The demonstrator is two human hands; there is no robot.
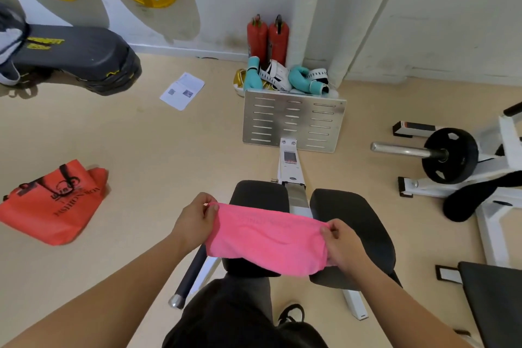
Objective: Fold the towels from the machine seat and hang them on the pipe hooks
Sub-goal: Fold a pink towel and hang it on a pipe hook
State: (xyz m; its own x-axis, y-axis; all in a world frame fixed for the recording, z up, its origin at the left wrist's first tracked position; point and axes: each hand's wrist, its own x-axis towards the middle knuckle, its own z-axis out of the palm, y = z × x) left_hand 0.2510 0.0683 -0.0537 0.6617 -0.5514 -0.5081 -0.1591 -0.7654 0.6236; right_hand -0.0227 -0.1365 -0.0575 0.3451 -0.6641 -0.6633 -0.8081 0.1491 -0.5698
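A pink towel (268, 237) is stretched between my two hands above the black machine seat (356, 223). My left hand (195, 217) pinches its upper left corner. My right hand (340, 243) grips its right end. The towel hangs doubled over, with its lower edge drooping onto the left seat pad (258, 195). The split seat shows no other towel on its visible parts. No pipe hooks are in view.
A metal footplate (293, 121) stands beyond the seat, with boxing gloves (285, 76) and two red extinguishers (268, 39) behind it. An orange bag (53, 206) and a paper sheet (182, 90) lie on the floor at left. A barbell plate rack (449, 158) sits at right.
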